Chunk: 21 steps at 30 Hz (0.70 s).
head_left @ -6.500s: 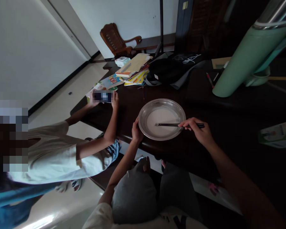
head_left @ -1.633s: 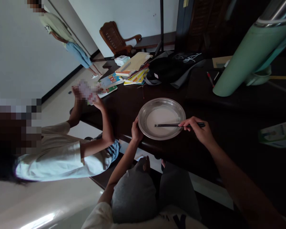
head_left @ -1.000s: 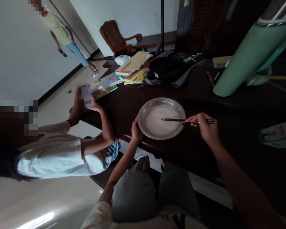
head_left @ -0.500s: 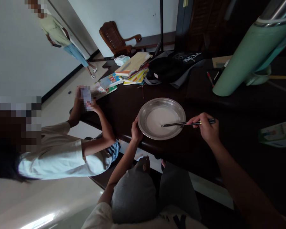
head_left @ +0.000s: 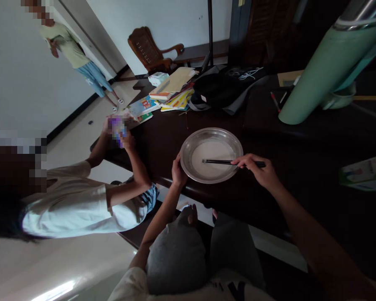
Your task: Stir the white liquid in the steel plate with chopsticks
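Note:
A round metal dish [head_left: 188, 172] stands on the dark table [head_left: 163, 142] before me, holding a whitish liquid [head_left: 211, 169]. My left hand [head_left: 178, 171] grips the dish by its left rim, with some of the fingers hidden beneath or behind it. Black chopsticks [head_left: 219, 161] are pinched in my right hand [head_left: 258, 167] over the right rim. Their tips dip into the liquid left of the dish's middle.
Books [head_left: 172, 90] and a black bag [head_left: 219, 90] lie at the back. A tall green flask [head_left: 322, 71] and a green-and-white carton [head_left: 363, 172] stand right. At left a seated person [head_left: 81, 200] holds a blurred-out object; another person [head_left: 65, 46] stands by the wall.
My right hand has moved left, carrying the chopstick tips further left through the liquid. My left hand stays on the dish. The standing person has raised a forearm.

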### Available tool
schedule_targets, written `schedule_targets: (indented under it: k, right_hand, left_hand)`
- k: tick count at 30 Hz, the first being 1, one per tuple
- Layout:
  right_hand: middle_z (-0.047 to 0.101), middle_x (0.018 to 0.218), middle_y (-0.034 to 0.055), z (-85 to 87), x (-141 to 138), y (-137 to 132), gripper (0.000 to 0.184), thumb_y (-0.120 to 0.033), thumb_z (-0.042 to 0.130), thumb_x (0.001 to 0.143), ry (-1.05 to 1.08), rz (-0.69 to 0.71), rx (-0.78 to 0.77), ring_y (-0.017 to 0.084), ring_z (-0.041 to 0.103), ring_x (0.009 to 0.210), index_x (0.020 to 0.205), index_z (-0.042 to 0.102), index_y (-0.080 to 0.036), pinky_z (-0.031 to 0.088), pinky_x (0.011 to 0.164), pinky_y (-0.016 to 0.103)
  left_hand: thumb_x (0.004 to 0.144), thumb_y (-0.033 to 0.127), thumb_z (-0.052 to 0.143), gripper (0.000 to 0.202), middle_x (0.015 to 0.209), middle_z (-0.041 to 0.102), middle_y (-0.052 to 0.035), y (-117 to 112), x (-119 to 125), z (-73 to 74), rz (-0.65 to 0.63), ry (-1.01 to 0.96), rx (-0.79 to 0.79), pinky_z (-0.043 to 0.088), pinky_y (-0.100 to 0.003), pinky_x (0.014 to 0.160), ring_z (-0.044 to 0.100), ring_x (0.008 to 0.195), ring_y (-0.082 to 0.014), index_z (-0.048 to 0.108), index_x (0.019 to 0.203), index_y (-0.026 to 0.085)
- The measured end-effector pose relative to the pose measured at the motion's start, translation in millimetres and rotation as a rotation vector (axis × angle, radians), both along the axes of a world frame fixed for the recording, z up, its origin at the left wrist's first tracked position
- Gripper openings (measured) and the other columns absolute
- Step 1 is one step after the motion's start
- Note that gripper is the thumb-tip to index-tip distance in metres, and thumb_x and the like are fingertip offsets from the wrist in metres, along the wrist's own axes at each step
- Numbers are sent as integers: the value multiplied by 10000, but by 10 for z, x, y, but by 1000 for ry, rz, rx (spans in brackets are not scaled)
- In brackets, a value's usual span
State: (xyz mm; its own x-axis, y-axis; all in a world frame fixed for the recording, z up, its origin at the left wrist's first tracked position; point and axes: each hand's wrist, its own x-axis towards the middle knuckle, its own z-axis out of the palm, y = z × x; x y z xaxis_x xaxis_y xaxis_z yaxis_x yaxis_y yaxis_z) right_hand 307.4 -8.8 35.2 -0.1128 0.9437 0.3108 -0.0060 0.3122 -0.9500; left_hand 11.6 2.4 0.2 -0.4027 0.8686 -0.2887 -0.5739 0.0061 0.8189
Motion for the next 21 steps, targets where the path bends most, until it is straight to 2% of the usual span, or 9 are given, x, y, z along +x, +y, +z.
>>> schedule_targets:
  k: [1, 3, 5, 7, 9, 13, 15, 18, 21]
  right_hand:
    - [902, 933, 83, 0, -2, -1, 547, -743, 735, 995, -25, 16, 11, 240, 821, 833, 733, 811, -269, 647, 754, 372]
    - [906, 961, 89, -3, 16, 14, 548, -744, 732, 997, -16, -64, 16, 244, 828, 869, 741, 808, -265, 647, 768, 370]
    - [886, 858, 78, -8, 48, 37, 573, -745, 715, 1008, 49, -221, -5, 215, 787, 734, 708, 766, -258, 599, 652, 337]
    - [842, 732, 55, -14, 59, 50, 598, -746, 696, 1019, 112, -306, -32, 194, 732, 620, 675, 724, -258, 544, 567, 317]
    - [830, 707, 46, -19, 38, 41, 600, -752, 695, 1018, 115, -245, -48, 204, 754, 639, 672, 726, -263, 562, 583, 323]
    - [902, 935, 69, -20, -5, 10, 549, -763, 718, 997, -34, -17, 13, 261, 847, 918, 749, 819, -283, 655, 846, 403]
    - [906, 961, 67, -16, 23, 18, 544, -763, 711, 1001, -55, -69, 45, 269, 847, 949, 759, 822, -289, 648, 907, 430]
    - [872, 824, 53, -6, 81, 39, 575, -768, 683, 1017, 15, -236, 30, 266, 835, 837, 717, 765, -284, 645, 831, 430]
    - [846, 757, 43, -4, 68, 32, 581, -763, 683, 1019, 41, -217, 5, 257, 821, 770, 694, 745, -285, 654, 823, 433]
  left_hand:
    - [868, 338, 722, 131, 920, 849, -44, 0, -5, -3, -5, 2, 3, 623, -386, 1033, 798, 1153, -314, 796, 834, 236]
    - [855, 344, 730, 120, 937, 852, -46, 1, -13, -9, -21, 6, 10, 622, -393, 1039, 797, 1166, -322, 793, 831, 245]
    - [844, 352, 741, 117, 943, 851, -45, 1, -18, -16, -36, 8, 16, 620, -404, 1048, 797, 1176, -330, 793, 844, 247]
    - [838, 357, 746, 128, 931, 848, -40, 1, -19, -21, -42, 0, 21, 618, -414, 1056, 802, 1165, -332, 797, 866, 243]
    - [838, 356, 744, 135, 908, 842, -33, 1, -20, -21, -42, -10, 22, 614, -415, 1065, 808, 1139, -325, 800, 873, 238]
    - [857, 342, 738, 133, 889, 835, -28, -3, -17, -4, -28, -1, 20, 605, -408, 1083, 805, 1131, -308, 809, 867, 231]
    - [866, 344, 739, 141, 894, 835, -38, -5, -12, 13, -35, 13, 16, 602, -407, 1084, 794, 1172, -316, 818, 886, 229]
    - [869, 369, 757, 140, 899, 832, -47, -7, -2, 34, -56, 26, 4, 598, -403, 1079, 785, 1205, -327, 812, 886, 242]
    - [868, 378, 757, 145, 906, 830, -46, -5, 0, 37, -51, 24, -6, 597, -403, 1075, 783, 1207, -325, 800, 879, 240]
